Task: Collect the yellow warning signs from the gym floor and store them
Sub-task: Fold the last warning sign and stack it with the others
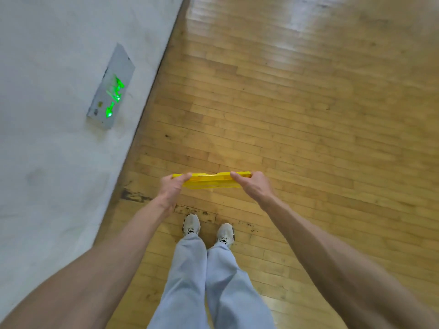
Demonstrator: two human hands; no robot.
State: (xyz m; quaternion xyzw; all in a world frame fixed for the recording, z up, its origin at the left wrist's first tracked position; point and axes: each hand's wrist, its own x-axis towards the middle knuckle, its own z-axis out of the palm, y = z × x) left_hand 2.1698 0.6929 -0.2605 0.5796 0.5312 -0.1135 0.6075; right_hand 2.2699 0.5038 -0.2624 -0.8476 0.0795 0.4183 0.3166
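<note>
A folded yellow warning sign is held edge-on in front of me, above the wooden gym floor, so only its narrow top edge shows. My left hand grips its left end with the fingers curled over the top. My right hand grips its right end the same way. The sign's faces and lower part are hidden from this angle.
A white wall runs along the left, bearing a grey emergency exit plate with glowing green symbols. The wooden floor spreads ahead and to the right. My feet in pale sneakers stand just below the sign.
</note>
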